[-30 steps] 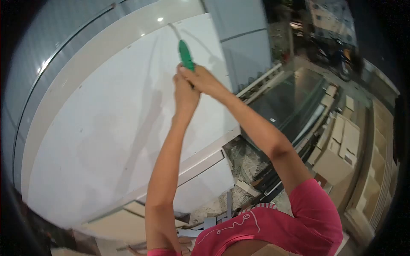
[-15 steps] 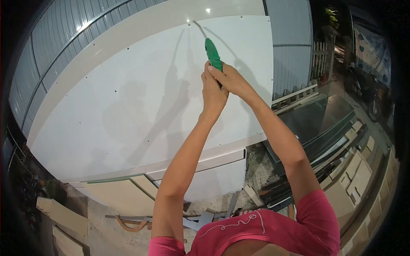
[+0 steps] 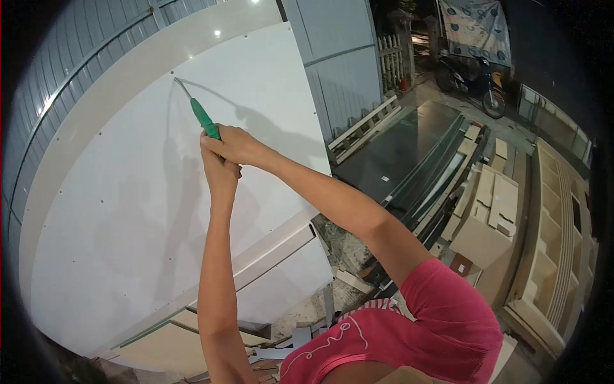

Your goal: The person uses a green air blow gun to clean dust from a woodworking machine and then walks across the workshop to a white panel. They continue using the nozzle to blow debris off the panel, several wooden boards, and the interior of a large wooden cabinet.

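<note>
My left hand [image 3: 220, 176] and right hand [image 3: 242, 147] closed round tool [image 3: 203, 116], aimed 11 o'clock over board [image 3: 128, 198]; I'd brace wrists, guide tip slowly.

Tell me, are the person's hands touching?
Touching. The head view shows the right hand lapped over the left hand at the lower end of the green tool handle.

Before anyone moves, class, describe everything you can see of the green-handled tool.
The green-handled tool has a perhaps plastic handle and a thin, greyish, metal-looking shaft. It slants up and leftward over the white board, its tip near the curved upper edge; contact is unclear. The left hand and right hand clasp its lower part, hiding much of it.
</note>
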